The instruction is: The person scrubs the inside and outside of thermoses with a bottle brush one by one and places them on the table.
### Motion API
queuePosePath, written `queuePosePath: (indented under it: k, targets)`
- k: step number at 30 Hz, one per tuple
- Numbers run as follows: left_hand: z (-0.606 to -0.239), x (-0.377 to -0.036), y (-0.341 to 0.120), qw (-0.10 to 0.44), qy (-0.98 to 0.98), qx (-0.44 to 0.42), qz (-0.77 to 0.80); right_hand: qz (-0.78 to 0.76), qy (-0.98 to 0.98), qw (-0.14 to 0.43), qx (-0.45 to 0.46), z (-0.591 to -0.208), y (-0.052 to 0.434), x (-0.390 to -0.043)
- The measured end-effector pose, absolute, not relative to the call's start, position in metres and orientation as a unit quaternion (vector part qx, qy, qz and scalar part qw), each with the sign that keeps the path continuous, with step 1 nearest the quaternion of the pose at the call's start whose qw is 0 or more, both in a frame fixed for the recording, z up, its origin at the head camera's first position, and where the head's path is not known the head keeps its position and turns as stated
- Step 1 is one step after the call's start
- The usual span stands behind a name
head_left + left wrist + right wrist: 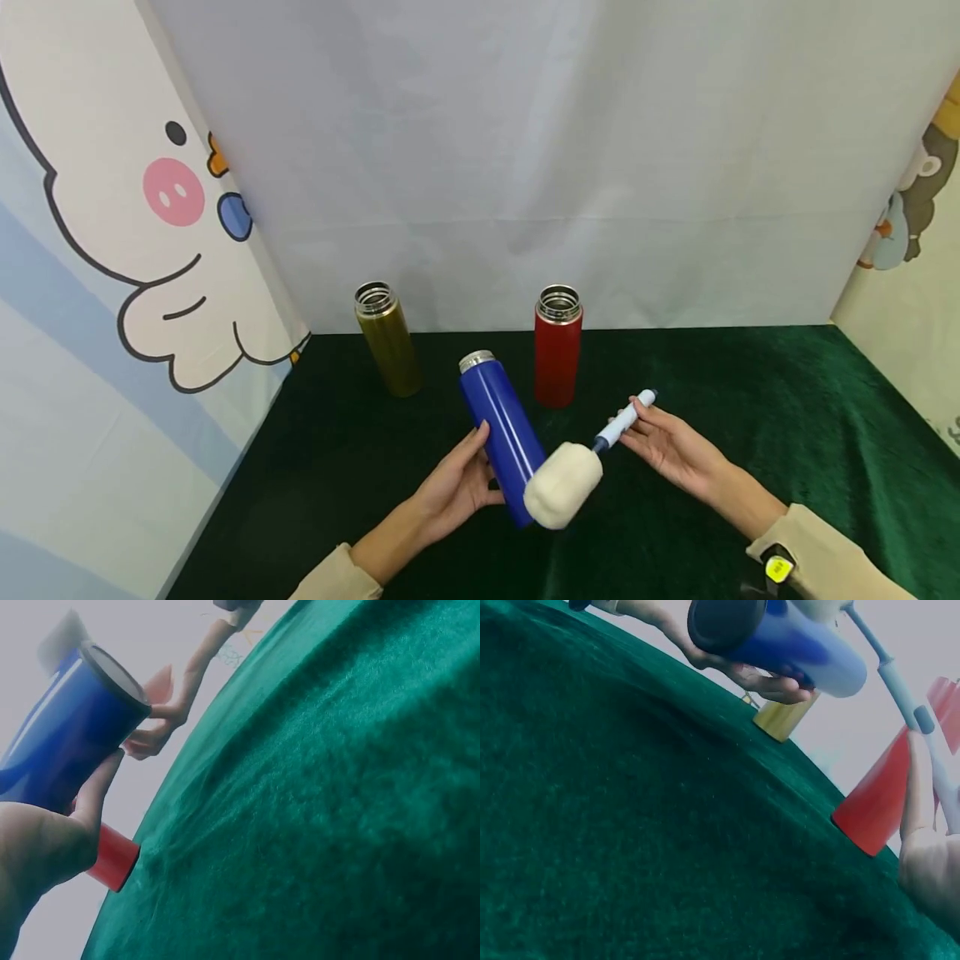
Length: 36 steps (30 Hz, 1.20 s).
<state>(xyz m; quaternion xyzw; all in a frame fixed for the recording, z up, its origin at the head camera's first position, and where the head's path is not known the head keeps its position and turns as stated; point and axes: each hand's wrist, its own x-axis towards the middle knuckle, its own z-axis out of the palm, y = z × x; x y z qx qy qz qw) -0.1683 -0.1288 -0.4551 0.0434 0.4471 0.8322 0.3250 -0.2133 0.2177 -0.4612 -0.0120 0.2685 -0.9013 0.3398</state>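
Note:
My left hand (pixel 459 483) grips a blue bottle (pixel 501 429) round its lower half and holds it tilted, steel mouth pointing up and away to the left. In my right hand (pixel 671 450) is the light blue handle of a bottle brush (pixel 617 427), pinched between thumb and fingers. The brush's cream sponge head (pixel 564 485) points down to the left and overlaps the lower end of the bottle in the head view. From the right wrist, the blue bottle (pixel 802 649) shows its dark base, and the brush handle (pixel 904 694) rises from the hand.
An open olive bottle (pixel 390 346) stands at the back left and an open red bottle (pixel 558 350) behind the blue one. Dark green cloth (pixel 750 383) covers the table. A pale curtain (pixel 525 167) hangs behind, with cartoon-printed panels (pixel 90 250) at the sides.

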Motion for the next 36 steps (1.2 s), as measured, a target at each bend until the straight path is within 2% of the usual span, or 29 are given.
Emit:
queuePosePath:
  k: [4,10,15,20,29,36]
  targets:
    - [-0.455,-0.168,-0.128,0.329,0.445,0.046,0.831,-0.905,0.270,0.328,-0.006,-0.462,0.218,-0.218]
    - [-0.455,-0.163,-0.123,0.355,0.452,0.071,0.816,-0.936,0.227,0.251,0.093,-0.452,0.210,-0.231]
    - [-0.455,-0.158,-0.122,0.370,0.455,0.071,0.807,-0.955,0.164,0.210,0.132,-0.445,0.199,-0.238]
    - [-0.454,-0.158,-0.123,0.356,0.460,0.064,0.811,-0.949,0.175,0.232,0.125,-0.447,0.198,-0.233]
    - [-0.456,-0.169,-0.126,0.284,0.438,0.019,0.853,-0.907,0.294,0.300,0.025,-0.463,0.216,-0.220]
    - [-0.456,-0.174,-0.129,0.295,0.441,0.001,0.848,-0.895,0.311,0.321,-0.009,-0.473,0.231,-0.220]
